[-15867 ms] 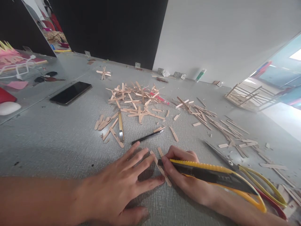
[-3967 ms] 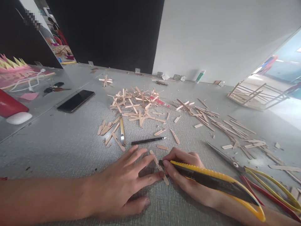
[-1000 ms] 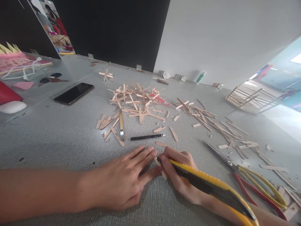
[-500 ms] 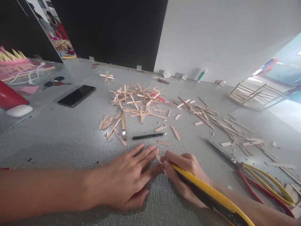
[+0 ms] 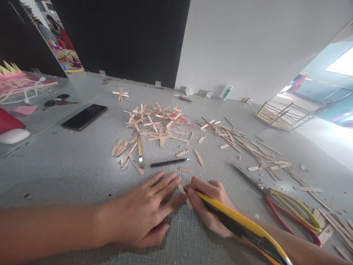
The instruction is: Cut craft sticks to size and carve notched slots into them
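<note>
Near the front of the grey table my right hand (image 5: pixel 206 202) grips a yellow-and-black utility knife (image 5: pixel 234 221). Its front end lies at a small wooden craft stick (image 5: pixel 188 203), and the blade is hidden by my fingers. My left hand (image 5: pixel 150 209) lies palm down with fingers spread, its fingertips pressing the stick against the table from the left. The stick lies slanted between both hands, with dark marks or cuts along it. Just beyond my fingers rest a black pen-like tool (image 5: pixel 169 162) and a short piece of stick (image 5: pixel 185 169).
Scissors (image 5: pixel 266 189) with red and yellow handles lie open on the right. Crossed craft sticks (image 5: pixel 151 123) are heaped further back, near a yellowish cutter (image 5: pixel 140 149). A phone (image 5: pixel 85 116) lies left. A wooden stick frame (image 5: pixel 284 116) stands at the right edge.
The view has shifted slightly, so the table things appear further left. My right hand sits slightly away from the stick's near end, which shows more. Both hands keep their hold.
</note>
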{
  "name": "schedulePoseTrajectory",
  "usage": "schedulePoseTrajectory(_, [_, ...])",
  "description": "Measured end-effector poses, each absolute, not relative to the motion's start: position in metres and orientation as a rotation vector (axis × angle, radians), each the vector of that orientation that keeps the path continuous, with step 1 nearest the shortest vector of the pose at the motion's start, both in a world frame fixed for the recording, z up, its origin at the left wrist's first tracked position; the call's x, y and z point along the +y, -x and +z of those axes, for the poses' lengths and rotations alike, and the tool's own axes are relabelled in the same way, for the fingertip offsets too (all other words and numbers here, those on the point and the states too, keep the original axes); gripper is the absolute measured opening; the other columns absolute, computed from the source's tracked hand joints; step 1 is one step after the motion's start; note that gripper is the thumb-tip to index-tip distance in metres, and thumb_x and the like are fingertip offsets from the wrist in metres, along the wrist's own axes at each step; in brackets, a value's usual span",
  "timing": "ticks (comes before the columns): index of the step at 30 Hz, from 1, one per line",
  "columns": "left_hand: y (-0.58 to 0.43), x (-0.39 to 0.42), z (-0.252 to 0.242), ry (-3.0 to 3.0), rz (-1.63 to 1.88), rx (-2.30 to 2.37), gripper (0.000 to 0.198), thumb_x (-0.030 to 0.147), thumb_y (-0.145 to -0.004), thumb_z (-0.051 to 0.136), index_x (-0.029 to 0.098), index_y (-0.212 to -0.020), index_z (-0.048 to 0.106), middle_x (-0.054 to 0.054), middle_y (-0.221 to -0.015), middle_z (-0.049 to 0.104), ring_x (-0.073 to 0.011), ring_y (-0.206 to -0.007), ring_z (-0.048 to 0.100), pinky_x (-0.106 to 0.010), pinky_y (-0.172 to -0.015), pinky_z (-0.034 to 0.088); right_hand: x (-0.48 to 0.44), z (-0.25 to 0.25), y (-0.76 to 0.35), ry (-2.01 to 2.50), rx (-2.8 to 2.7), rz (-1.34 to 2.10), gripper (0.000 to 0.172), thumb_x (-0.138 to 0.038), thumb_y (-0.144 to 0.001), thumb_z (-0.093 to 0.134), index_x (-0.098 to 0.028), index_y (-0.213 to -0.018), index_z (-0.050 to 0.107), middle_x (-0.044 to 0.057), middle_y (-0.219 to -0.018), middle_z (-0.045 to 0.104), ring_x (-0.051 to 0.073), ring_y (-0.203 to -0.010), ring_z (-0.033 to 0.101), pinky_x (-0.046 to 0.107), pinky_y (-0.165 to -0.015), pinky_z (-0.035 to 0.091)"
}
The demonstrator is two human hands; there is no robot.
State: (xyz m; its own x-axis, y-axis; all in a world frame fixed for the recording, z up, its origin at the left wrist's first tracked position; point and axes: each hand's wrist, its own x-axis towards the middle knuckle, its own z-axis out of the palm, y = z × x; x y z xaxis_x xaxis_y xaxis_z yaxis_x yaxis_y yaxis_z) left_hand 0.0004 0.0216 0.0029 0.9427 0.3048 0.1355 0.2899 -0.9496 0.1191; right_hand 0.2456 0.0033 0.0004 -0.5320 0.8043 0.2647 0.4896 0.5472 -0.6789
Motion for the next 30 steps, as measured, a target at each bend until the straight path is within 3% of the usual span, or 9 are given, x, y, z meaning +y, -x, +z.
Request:
schedulePoseTrajectory(4, [0.003, 0.02, 0.002, -2.988, 0.309, 0.492, 0.055, 0.034, -0.104, 0.05, 0.009, -0.152, 0.047, -0.024, -0.158, 0.045, -0.0383, -0.147, 0.044, -0.053, -0.118, 0.037, 0.003, -0.004, -0.251, 0.994, -2.209, 0.543, 0.01, -0.014, -0.095, 0.046, -0.023, -0.094, 0.05, -0.005, -0.065, 0.049, 0.009, -0.044, 0.043, 0.025, -0.044, 0.033])
schedulePoseTrajectory(7, [0.001, 0.017, -0.002, -2.946, 0.481, 0.592, 0.041, 0.019, -0.105, 0.048, 0.009, -0.144, 0.054, -0.018, -0.142, 0.062, -0.033, -0.132, 0.057, -0.049, -0.11, 0.046, 0.003, -0.005, -0.251, 1.024, -2.188, 0.485, 0.011, -0.013, -0.095, 0.047, -0.021, -0.099, 0.053, -0.008, -0.06, 0.045, 0.009, -0.042, 0.039, 0.025, -0.042, 0.032])
schedulePoseTrajectory(11, [-0.007, 0.014, -0.003, -2.575, 0.593, 0.862, 0.023, 0.002, -0.094, 0.059, 0.016, -0.11, 0.068, -0.006, -0.111, 0.069, -0.0241, -0.105, 0.062, -0.038, -0.092, 0.055, 0.003, -0.005, -0.247, 1.077, -2.151, 0.442, 0.011, -0.015, -0.098, 0.047, -0.021, -0.097, 0.056, -0.01, -0.055, 0.041, 0.009, -0.04, 0.034, 0.025, -0.041, 0.031])
schedulePoseTrajectory(13, [-0.01, 0.014, -0.003, -2.389, 0.598, 0.935, 0.02, -0.002, -0.086, 0.065, 0.018, -0.09, 0.065, -0.003, -0.099, 0.065, -0.0223, -0.095, 0.061, -0.036, -0.085, 0.055, 0.003, -0.006, -0.246, 1.106, -2.131, 0.442, 0.011, -0.017, -0.099, 0.048, -0.021, -0.096, 0.057, -0.009, -0.055, 0.045, 0.008, -0.039, 0.037, 0.024, -0.04, 0.031])
schedulePoseTrajectory(15, [-0.011, 0.013, -0.003, -2.293, 0.573, 0.957, 0.022, -0.003, -0.083, 0.064, 0.018, -0.084, 0.059, -0.002, -0.095, 0.064, -0.0215, -0.091, 0.06, -0.035, -0.082, 0.053, 0.002, -0.007, -0.247, 1.128, -2.118, 0.437, 0.011, -0.019, -0.1, 0.049, -0.021, -0.095, 0.059, -0.008, -0.054, 0.047, 0.008, -0.039, 0.04, 0.024, -0.04, 0.033])
schedulePoseTrajectory(20, [-0.005, 0.005, -0.006, -2.204, 0.673, 0.935, 0.019, 0.003, -0.088, 0.05, 0.022, -0.087, 0.052, -0.001, -0.087, 0.063, -0.0183, -0.079, 0.061, -0.03, -0.071, 0.052, 0.002, -0.008, -0.247, 1.185, -2.08, 0.431, 0.015, -0.024, -0.101, 0.05, -0.021, -0.092, 0.061, -0.008, -0.053, 0.048, 0.009, -0.038, 0.042, 0.023, -0.039, 0.034])
schedulePoseTrajectory(24, [-0.001, 0.001, 0.008, -1.919, 0.849, 0.972, 0.015, 0.024, -0.098, 0.048, 0.025, -0.113, 0.052, 0.0, -0.085, 0.064, -0.0161, -0.068, 0.063, -0.024, -0.058, 0.052, 0.004, -0.005, -0.244, 1.239, -2.044, 0.441, 0.019, -0.027, -0.101, 0.05, -0.021, -0.088, 0.062, -0.008, -0.051, 0.047, 0.009, -0.038, 0.041, 0.022, -0.037, 0.035])
schedulePoseTrajectory(30, [0.0, -0.003, 0.033, -1.731, 0.961, 0.971, 0.015, 0.039, -0.101, 0.053, 0.027, -0.107, 0.059, 0.002, -0.074, 0.06, -0.0142, -0.061, 0.06, -0.02, -0.05, 0.05, 0.006, 0.0, -0.243, 1.192, -2.047, 0.545, 0.014, -0.025, -0.102, 0.05, -0.021, -0.093, 0.06, -0.008, -0.05, 0.055, 0.008, -0.036, 0.048, 0.02, -0.037, 0.037])
